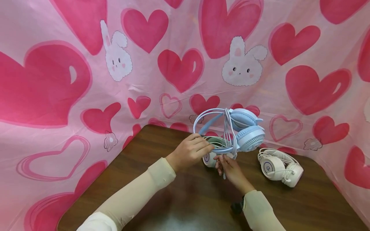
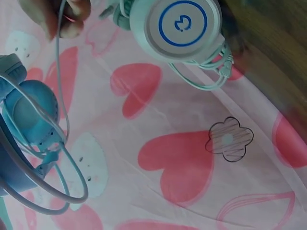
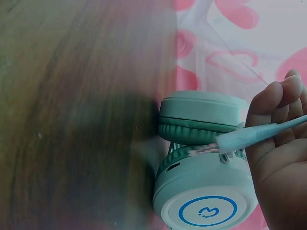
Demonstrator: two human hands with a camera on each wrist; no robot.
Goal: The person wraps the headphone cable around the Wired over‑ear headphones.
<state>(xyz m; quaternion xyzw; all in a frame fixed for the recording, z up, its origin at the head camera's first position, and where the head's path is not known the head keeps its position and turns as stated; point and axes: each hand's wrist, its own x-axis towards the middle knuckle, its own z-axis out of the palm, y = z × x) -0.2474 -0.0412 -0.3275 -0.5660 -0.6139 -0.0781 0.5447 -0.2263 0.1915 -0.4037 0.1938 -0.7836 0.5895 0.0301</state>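
Observation:
Above the table, my left hand point(image 1: 189, 150) grips the headband of a light-blue pair of headphones point(image 1: 251, 138); its ear cups point right. The headphones' thin cable is wound in several loops around the band. Just below the band, my right hand point(image 1: 232, 170) pinches the loose end of that cable between thumb and fingers. In the right wrist view the cable's pale plug point(image 3: 247, 137) sticks out past the fingers, its metal tip blurred. Behind both hands, a white headphone set with green cushions point(image 3: 201, 108) stands on the table, partly covered in the head view.
A cream-white pair of headphones point(image 1: 273, 166), its cable wrapped round it, lies on the right of the brown wooden table point(image 1: 185, 199). A pink cloth with hearts and rabbits point(image 1: 179, 67) hangs behind the table and at its sides.

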